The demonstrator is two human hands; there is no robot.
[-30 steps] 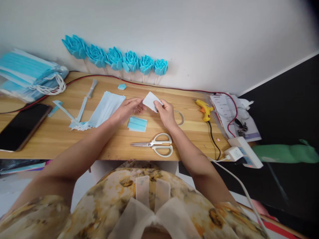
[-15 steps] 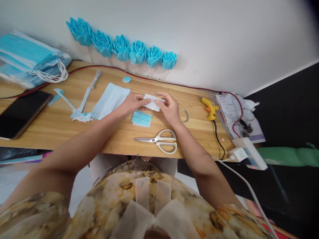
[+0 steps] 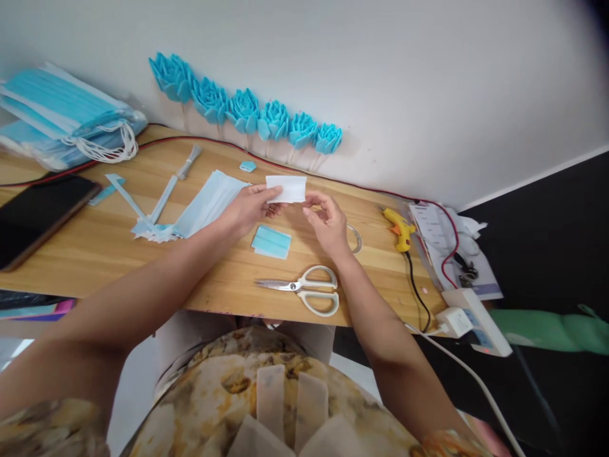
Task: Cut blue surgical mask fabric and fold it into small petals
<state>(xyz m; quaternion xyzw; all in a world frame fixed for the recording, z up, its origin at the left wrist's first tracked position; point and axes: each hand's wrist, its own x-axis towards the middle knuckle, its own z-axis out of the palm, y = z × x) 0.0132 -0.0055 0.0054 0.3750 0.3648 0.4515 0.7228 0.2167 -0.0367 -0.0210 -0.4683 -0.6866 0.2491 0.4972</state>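
White piece (image 3: 294, 188) mid-frame, one-hand pinch

Left hand (image 3: 250, 206), left of center: pinches its left end, thumb on top. Step reads as positioning. Right hand (image 3: 328, 222), right of center: thumb and fingers narrowly parted by its right edge, contact unclear; two-hand hold would call for closing there.

Soft, fairly even light of middling brightness covers the desk (image 3: 223, 279); its source is out of view. Toward 1 o'clock, a faint, blurry-edged shadow marks the wall (image 3: 419, 76) beside the endmost blue rose (image 3: 328, 138). The white sheet (image 3: 287, 188) looks nearly washed out. Glare brightens the floor (image 3: 14, 352) at 8 o'clock, where the floral sleeve (image 3: 52, 428) is stretched and soft. Darkness blots the 2 o'clock corner. The scissors (image 3: 299, 286) read reasonably sharp.
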